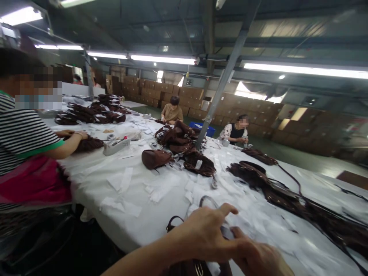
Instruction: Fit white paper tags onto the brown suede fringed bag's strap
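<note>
My left hand (205,230) reaches in from the bottom, its index finger bent forward and its other fingers mostly hidden. Close against it is my right hand (258,255), fingers curled and slightly blurred. A small greyish, shiny piece (227,232) shows between the two hands; its kind is unclear. Just beyond them a curved grey band (208,200) stands up from the table. Below my hands lies a dark brown bag (184,269) with gold-coloured metal on it, largely covered by my forearm. A dark strap loop (174,220) sticks up beside my left wrist.
White paper sheets (163,188) litter the white table (92,180). Brown fringed bags (198,163) are piled mid-table around a metal post (221,84); more bags (258,176) lie along the right. A co-worker in stripes (25,134) handles brown fringe at left. Two people sit opposite.
</note>
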A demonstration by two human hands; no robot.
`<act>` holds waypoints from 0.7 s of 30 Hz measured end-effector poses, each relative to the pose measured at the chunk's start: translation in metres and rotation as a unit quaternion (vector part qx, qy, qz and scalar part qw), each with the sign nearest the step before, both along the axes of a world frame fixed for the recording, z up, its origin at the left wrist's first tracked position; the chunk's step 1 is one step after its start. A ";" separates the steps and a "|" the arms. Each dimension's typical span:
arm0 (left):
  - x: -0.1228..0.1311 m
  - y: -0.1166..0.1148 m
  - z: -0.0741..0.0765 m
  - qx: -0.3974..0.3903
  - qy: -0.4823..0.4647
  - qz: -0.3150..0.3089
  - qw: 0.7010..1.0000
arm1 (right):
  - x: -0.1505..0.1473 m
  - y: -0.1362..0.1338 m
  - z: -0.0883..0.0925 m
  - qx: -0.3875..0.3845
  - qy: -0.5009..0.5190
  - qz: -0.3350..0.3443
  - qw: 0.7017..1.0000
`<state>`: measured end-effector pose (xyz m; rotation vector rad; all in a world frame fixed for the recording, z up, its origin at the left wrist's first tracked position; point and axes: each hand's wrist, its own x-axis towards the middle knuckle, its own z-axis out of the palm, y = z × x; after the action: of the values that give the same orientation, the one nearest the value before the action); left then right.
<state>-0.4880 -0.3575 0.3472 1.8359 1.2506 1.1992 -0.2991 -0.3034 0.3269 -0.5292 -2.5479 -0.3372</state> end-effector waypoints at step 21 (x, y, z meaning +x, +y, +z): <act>0.002 -0.011 -0.040 -0.155 -0.462 0.179 0.855 | -0.039 -0.049 -0.018 -0.181 0.038 -0.140 0.973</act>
<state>-0.4864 -0.3682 0.3077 0.6079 1.1035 1.6617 -0.3379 -0.3522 0.3085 -1.0230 -2.4703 0.0563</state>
